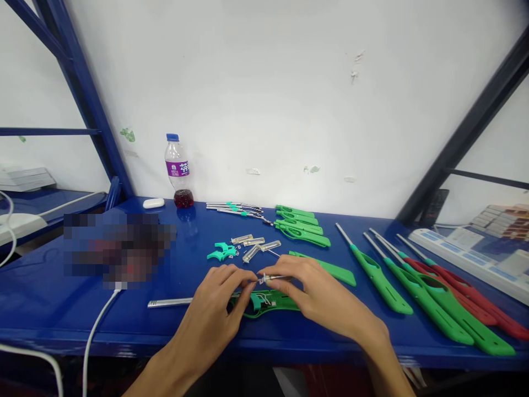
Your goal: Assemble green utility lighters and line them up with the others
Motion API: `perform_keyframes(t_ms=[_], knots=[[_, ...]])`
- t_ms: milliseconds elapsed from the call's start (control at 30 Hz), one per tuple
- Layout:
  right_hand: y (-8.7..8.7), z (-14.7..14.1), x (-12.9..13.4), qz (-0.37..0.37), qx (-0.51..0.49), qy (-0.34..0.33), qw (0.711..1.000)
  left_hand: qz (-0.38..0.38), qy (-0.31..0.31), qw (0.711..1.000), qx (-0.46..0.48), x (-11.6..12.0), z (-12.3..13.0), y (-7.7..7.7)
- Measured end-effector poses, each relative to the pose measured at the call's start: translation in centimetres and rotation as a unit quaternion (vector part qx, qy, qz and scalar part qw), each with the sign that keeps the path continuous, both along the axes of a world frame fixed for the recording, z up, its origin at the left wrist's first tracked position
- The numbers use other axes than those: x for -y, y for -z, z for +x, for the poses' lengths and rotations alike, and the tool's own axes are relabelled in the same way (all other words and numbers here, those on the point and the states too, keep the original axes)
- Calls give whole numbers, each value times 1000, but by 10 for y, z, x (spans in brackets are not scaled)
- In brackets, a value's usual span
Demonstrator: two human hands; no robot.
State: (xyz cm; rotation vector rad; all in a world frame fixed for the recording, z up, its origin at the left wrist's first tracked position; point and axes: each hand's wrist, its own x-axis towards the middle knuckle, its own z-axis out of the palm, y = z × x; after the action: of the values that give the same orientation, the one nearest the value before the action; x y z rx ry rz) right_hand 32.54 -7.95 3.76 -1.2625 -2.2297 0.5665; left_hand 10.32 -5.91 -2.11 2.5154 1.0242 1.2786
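In the head view, a slim clear tank (271, 277) sits between the two hands, a bit above the opened-up green casing (285, 302); the right hand (320, 286) has it clamped between thumb and fingers, while the left hand (219, 300) comes in from the other side, thumb and fingertip pinched close at the tank's pale end; there's some tiny bit right there, honestly too small to tell if the left one is actually gripping it. Hands are near each other but look just apart at the tips.

Tank's long axis runs side to side, pale end pointing left at the left hand, other end tucked into the right; the casing lies on the desk (124, 322) below the fingertips, also lengthwise left to right, its metal tube (169, 302) poking out left past the left hand, handle end going right, partly under the right hand; a teal trigger (256, 301) and pale wires (266, 299) show inside it.

Just beyond the hands there's a little pile of clear tanks (270, 246) and loose teal triggers (222, 252); stacked green shells (303, 226) farther back; green and red lighters (376, 278) off to the right, tubes aimed away toward the wall.
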Motion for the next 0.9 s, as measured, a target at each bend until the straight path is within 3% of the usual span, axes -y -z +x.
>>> perform_keyframes(t_ms=[900], knots=[[-7,-7,2,-5,22,-20,1000,35,20,999,11,0,1,1]])
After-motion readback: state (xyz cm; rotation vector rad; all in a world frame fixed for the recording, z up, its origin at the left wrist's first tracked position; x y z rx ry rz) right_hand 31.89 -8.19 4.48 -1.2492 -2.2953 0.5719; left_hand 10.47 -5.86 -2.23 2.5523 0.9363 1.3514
